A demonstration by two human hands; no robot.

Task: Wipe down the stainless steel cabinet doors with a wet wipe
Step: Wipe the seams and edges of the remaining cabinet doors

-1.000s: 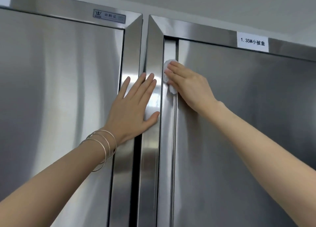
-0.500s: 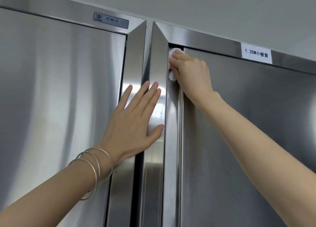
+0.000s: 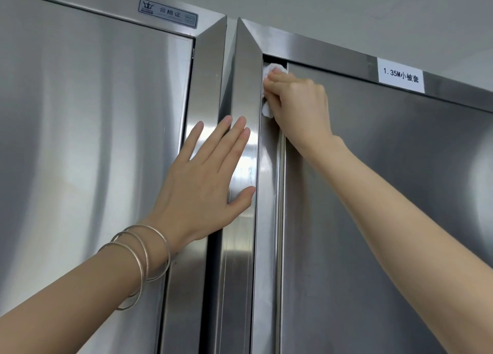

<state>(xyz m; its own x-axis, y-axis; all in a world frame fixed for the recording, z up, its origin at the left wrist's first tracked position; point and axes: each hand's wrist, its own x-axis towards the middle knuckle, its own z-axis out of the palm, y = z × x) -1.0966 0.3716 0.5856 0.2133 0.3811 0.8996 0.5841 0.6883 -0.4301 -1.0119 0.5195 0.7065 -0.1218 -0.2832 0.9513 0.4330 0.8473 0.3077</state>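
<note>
Gripping a white wipe (image 3: pixel 267 110), the right hand (image 3: pixel 298 105) curls its fingers round it and presses it to the narrow strip at the top left corner of the right door (image 3: pixel 373 220), just under the rail (image 3: pixel 320 46). The left hand (image 3: pixel 202 182) lies flat, fingers straight and slightly spread, across the upright frames (image 3: pixel 245 86) between the right door and the left door (image 3: pixel 80 140). Three bangles (image 3: pixel 144 257) ring the left wrist. A white label (image 3: pixel 401 75) sits on the rail, far right; a sticker (image 3: pixel 168 13) sits above the left door
</note>
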